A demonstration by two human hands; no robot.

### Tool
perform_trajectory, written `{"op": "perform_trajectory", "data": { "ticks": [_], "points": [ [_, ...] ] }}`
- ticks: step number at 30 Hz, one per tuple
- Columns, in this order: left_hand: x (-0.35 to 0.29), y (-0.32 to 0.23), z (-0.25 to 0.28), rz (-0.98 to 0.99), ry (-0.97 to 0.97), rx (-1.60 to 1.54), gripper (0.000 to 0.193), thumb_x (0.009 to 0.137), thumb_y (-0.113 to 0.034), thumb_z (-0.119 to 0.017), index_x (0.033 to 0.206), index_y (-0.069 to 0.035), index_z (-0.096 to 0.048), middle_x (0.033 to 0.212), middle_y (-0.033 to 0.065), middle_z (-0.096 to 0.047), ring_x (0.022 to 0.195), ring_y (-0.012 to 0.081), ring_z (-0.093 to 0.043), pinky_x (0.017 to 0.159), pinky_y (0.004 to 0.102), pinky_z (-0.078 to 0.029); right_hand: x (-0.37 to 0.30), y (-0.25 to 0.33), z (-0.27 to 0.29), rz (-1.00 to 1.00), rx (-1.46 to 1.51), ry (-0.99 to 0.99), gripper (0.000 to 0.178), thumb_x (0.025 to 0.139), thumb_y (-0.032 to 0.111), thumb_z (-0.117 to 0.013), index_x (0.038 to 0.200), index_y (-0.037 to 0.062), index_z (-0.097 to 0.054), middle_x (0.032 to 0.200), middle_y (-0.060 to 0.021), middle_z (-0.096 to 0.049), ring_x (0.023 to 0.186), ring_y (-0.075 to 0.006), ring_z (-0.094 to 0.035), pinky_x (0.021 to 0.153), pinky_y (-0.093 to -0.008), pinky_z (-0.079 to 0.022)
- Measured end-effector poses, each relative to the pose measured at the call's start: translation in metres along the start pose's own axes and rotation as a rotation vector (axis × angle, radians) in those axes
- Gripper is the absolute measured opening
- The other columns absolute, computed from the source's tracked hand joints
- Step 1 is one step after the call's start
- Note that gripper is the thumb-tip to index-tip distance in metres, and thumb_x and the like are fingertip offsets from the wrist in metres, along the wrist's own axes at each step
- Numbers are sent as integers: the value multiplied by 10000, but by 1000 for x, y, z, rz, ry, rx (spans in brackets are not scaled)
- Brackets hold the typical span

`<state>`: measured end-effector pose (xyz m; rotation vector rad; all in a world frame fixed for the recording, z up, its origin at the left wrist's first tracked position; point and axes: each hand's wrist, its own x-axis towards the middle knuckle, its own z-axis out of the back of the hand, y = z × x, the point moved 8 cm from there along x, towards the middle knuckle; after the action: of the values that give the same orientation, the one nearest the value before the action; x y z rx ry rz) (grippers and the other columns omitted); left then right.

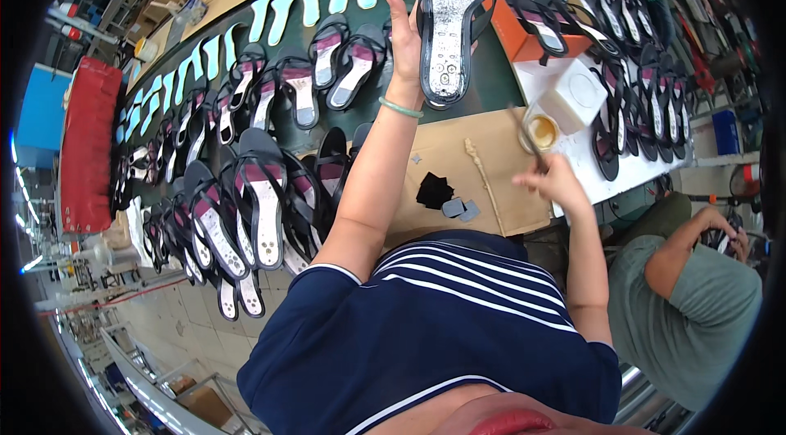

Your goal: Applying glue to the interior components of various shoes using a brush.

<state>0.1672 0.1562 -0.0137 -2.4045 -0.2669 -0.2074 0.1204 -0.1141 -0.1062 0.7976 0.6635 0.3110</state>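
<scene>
My left hand (406, 43) is raised over the bench and holds a black strappy sandal (448, 46), its whitish, speckled insole facing me. The thumb sticks up beside the sandal and the other fingers are hidden behind it. Lower on the right, my right hand (557, 185) is closed around a thin dark brush (537, 150), blurred by motion. The brush crosses the front of a small jar (544, 133) of yellowish paste; whether its tip touches the paste cannot be made out. Black fabric pieces (435, 191) and grey pieces (461, 209) lie on the cardboard (426, 226) between my arms.
Rows of sandals (260, 181) and pale insoles (276, 19) cover the dark green bench to the left. A white plastic container (577, 95) stands behind the jar, near an orange box (521, 40). More sandals (651, 99) line the right side, where a co-worker (688, 296) sits close by.
</scene>
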Motion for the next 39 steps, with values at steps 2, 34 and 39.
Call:
{"op": "perform_trajectory", "data": {
  "ticks": [2,34,39],
  "points": [
    [5,-8,13,-46,32,-44,870,832,-812,-275,1199,-75,-559,935,92,-669,720,172,-676,619,350,-600,4,-50,-21,-20,-244,-57,403,590,262,-902,625,10,-589,543,-107,-581,506,-208,-584,535,-339,-490],
    [-42,-116,76,-388,-341,204,577,1023,-471,-295,1275,-9,-532,1091,108,-660,906,215,-668,785,311,-558,19,66,-93,320,-485,180,111,702,49,-693,797,1,-660,789,-194,-659,823,-380,-639,721,-455,-503],
    [-29,-82,65,-270,-163,134,605,1028,-468,-250,1351,3,-453,1235,128,-599,1070,243,-619,907,342,-522,29,60,-78,281,-234,183,116,729,8,-674,824,-35,-624,789,-196,-666,792,-382,-642,721,-422,-502]
  ]
}}
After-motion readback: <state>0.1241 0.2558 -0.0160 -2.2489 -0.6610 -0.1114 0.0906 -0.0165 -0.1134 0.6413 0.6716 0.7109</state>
